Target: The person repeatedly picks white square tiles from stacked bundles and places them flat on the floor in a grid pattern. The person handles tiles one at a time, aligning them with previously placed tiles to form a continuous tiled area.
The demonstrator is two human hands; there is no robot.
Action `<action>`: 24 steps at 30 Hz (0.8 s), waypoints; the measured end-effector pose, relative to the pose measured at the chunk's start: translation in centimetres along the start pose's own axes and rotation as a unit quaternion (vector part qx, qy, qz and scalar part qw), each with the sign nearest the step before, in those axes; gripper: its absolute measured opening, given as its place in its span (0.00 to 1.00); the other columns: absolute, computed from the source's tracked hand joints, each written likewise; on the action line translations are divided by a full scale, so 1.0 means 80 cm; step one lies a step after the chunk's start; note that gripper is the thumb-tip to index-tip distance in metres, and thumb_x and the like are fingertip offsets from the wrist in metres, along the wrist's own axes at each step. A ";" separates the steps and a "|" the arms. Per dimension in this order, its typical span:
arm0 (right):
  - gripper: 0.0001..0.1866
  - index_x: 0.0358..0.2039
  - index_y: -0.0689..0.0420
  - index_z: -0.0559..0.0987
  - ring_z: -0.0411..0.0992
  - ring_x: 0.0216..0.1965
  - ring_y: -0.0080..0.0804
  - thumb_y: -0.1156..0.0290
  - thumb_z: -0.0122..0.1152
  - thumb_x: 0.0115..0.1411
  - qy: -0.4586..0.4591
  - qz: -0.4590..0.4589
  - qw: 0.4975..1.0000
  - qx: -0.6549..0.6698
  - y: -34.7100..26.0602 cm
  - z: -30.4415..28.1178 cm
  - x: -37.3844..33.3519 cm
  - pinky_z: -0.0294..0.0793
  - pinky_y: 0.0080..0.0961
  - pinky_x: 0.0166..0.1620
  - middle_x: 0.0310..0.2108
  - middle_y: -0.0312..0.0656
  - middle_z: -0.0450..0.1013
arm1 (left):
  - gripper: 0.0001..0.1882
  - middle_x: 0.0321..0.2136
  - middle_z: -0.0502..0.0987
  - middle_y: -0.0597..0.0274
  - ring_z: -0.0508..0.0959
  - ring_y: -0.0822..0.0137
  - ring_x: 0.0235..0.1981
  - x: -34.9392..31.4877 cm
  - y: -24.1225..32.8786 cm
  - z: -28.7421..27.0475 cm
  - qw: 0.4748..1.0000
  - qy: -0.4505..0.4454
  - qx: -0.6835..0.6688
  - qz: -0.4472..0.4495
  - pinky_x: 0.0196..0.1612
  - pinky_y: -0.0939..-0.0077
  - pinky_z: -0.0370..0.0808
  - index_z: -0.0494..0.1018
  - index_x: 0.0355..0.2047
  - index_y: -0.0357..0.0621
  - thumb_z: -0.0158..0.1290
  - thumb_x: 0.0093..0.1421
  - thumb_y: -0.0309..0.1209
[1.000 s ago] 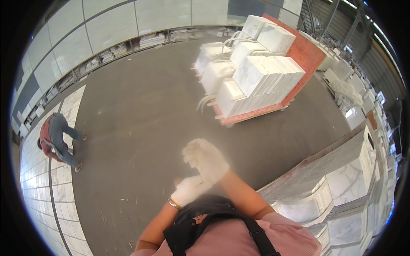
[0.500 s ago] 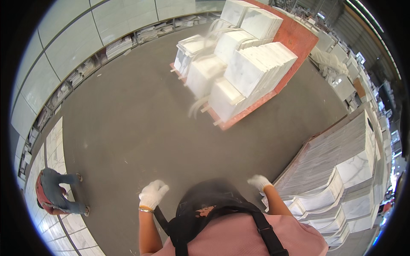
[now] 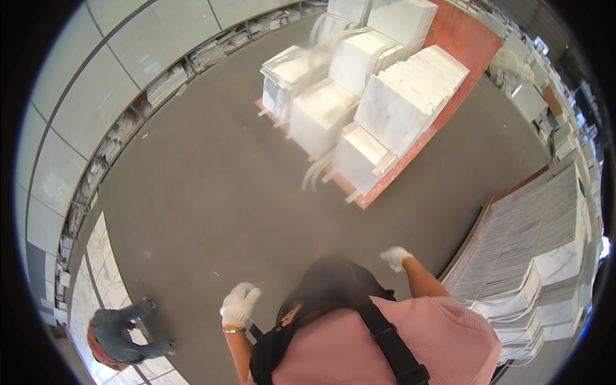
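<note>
Gloved fingers of the left hand (image 3: 239, 305) were loosely bent, the thumb apart; how wide those of the right hand (image 3: 396, 258) stood, I could not tell. Packed stone tiles (image 3: 513, 240) stood to the right of the right hand, apart from its fingers. Beyond both hands, a red rack (image 3: 459, 38) carried rows of white slabs (image 3: 391, 109). Farther left, low shelves (image 3: 190, 66) held piled stone pieces (image 3: 167, 88).

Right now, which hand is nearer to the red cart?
Right. The right hand is apart from the red cart, before its near corner; the left hand is farther back, leftward.
</note>
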State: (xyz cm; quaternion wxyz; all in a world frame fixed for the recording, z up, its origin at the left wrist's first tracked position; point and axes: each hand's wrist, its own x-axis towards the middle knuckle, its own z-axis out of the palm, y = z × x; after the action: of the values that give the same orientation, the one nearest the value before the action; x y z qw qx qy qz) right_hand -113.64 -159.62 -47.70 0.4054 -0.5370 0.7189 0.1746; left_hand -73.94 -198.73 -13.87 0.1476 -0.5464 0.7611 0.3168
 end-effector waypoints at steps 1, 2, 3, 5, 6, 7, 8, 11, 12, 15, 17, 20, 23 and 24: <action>0.12 0.44 0.56 0.77 0.78 0.39 0.45 0.66 0.54 0.64 0.089 0.006 0.993 0.079 0.002 -0.050 0.030 0.80 0.41 0.42 0.37 0.46 0.78 | 0.23 0.42 0.84 0.55 0.82 0.55 0.46 0.014 0.004 -0.012 0.999 0.008 -0.031 0.009 0.51 0.64 0.76 0.80 0.46 0.51 0.55 0.58 0.51; 0.12 0.42 0.57 0.78 0.78 0.41 0.50 0.69 0.62 0.57 0.187 -0.024 0.979 0.074 0.002 -0.103 0.058 0.80 0.43 0.44 0.37 0.49 0.78 | 0.23 0.42 0.84 0.54 0.83 0.54 0.45 0.028 0.008 -0.023 0.998 0.013 -0.055 0.007 0.51 0.63 0.76 0.80 0.47 0.50 0.55 0.59 0.51; 0.12 0.40 0.57 0.78 0.77 0.41 0.51 0.70 0.63 0.55 0.272 -0.031 0.956 0.110 -0.007 -0.156 0.088 0.79 0.42 0.44 0.37 0.49 0.78 | 0.23 0.42 0.84 0.53 0.83 0.54 0.45 0.040 0.009 -0.032 0.997 0.015 -0.074 -0.004 0.50 0.63 0.77 0.80 0.47 0.50 0.55 0.59 0.50; 0.13 0.41 0.54 0.79 0.77 0.38 0.42 0.61 0.62 0.59 0.238 -0.036 0.951 0.194 -0.017 -0.259 0.117 0.78 0.38 0.42 0.35 0.43 0.77 | 0.22 0.40 0.84 0.54 0.84 0.56 0.43 0.067 0.009 -0.042 0.996 0.039 -0.077 -0.005 0.49 0.64 0.77 0.80 0.47 0.48 0.56 0.59 0.48; 0.16 0.43 0.52 0.80 0.77 0.35 0.35 0.55 0.63 0.61 0.226 0.016 0.932 0.282 -0.028 -0.308 0.130 0.78 0.33 0.40 0.33 0.40 0.76 | 0.22 0.40 0.85 0.54 0.84 0.56 0.41 0.078 0.008 -0.041 0.995 0.054 -0.081 -0.012 0.48 0.65 0.78 0.80 0.47 0.47 0.56 0.60 0.47; 0.21 0.47 0.53 0.81 0.75 0.32 0.29 0.52 0.64 0.60 0.187 0.074 0.821 0.534 -0.029 -0.340 0.120 0.75 0.28 0.35 0.33 0.39 0.77 | 0.22 0.40 0.85 0.54 0.84 0.56 0.41 0.090 0.005 -0.043 0.995 0.048 -0.087 -0.013 0.48 0.65 0.78 0.80 0.47 0.47 0.55 0.60 0.48; 0.23 0.49 0.54 0.82 0.73 0.32 0.27 0.53 0.65 0.59 0.175 0.051 0.799 0.573 -0.032 -0.373 0.122 0.75 0.28 0.34 0.34 0.40 0.77 | 0.22 0.40 0.84 0.53 0.84 0.56 0.41 0.103 0.002 -0.043 0.993 0.023 -0.113 -0.029 0.48 0.65 0.78 0.80 0.47 0.47 0.55 0.60 0.48; 0.21 0.47 0.54 0.83 0.74 0.33 0.27 0.55 0.65 0.59 0.189 0.092 0.807 0.552 -0.033 -0.409 0.147 0.75 0.27 0.34 0.34 0.38 0.77 | 0.23 0.42 0.84 0.51 0.84 0.54 0.43 0.143 -0.010 -0.053 0.986 -0.037 -0.140 -0.082 0.50 0.63 0.77 0.80 0.48 0.46 0.55 0.60 0.49; 0.19 0.47 0.53 0.83 0.75 0.34 0.29 0.56 0.64 0.60 0.195 0.078 0.830 0.517 -0.029 -0.403 0.160 0.76 0.29 0.35 0.34 0.39 0.78 | 0.24 0.42 0.84 0.51 0.83 0.54 0.44 0.159 -0.016 -0.062 0.990 -0.044 -0.121 -0.064 0.51 0.63 0.76 0.80 0.48 0.47 0.55 0.60 0.49; 0.14 0.46 0.51 0.83 0.80 0.39 0.35 0.62 0.62 0.61 0.236 -0.009 0.970 -0.058 -0.011 -0.351 0.203 0.80 0.35 0.39 0.36 0.40 0.80 | 0.24 0.43 0.84 0.51 0.82 0.53 0.47 0.218 -0.024 -0.099 0.995 -0.063 -0.063 -0.048 0.53 0.62 0.75 0.80 0.48 0.48 0.55 0.59 0.50; 0.12 0.42 0.52 0.82 0.80 0.38 0.42 0.62 0.56 0.63 0.201 0.077 0.958 0.189 -0.011 -0.295 0.200 0.80 0.39 0.40 0.37 0.43 0.80 | 0.24 0.44 0.83 0.52 0.81 0.52 0.49 0.272 -0.022 -0.132 0.994 -0.069 -0.048 -0.064 0.54 0.61 0.75 0.80 0.48 0.49 0.55 0.59 0.51; 0.14 0.36 0.54 0.80 0.73 0.23 0.35 0.58 0.55 0.67 0.087 0.177 0.879 0.434 -0.039 -0.238 0.170 0.73 0.36 0.24 0.26 0.39 0.74 | 0.25 0.45 0.83 0.53 0.81 0.51 0.50 0.370 0.001 -0.195 0.998 -0.062 0.021 0.002 0.54 0.59 0.74 0.80 0.48 0.51 0.54 0.59 0.53; 0.13 0.36 0.53 0.78 0.68 0.18 0.31 0.57 0.57 0.67 0.013 0.310 0.621 0.720 -0.091 -0.225 0.144 0.69 0.32 0.19 0.22 0.33 0.70 | 0.25 0.46 0.82 0.52 0.80 0.49 0.50 0.456 0.041 -0.249 0.993 -0.067 0.070 0.064 0.54 0.56 0.74 0.80 0.48 0.51 0.53 0.59 0.54; 0.13 0.37 0.53 0.78 0.69 0.19 0.31 0.57 0.58 0.67 0.004 0.336 0.572 0.748 -0.112 -0.229 0.136 0.70 0.32 0.20 0.23 0.33 0.70 | 0.25 0.46 0.82 0.51 0.79 0.48 0.50 0.479 0.058 -0.265 0.991 -0.053 0.081 0.094 0.53 0.55 0.75 0.80 0.47 0.51 0.53 0.59 0.54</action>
State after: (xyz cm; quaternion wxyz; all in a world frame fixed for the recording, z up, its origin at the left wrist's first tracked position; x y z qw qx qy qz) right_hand -113.75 -182.29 -43.30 0.5722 0.2372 0.7240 -0.3036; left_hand -89.43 -239.74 -18.26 0.2009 -0.4410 0.8235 0.2950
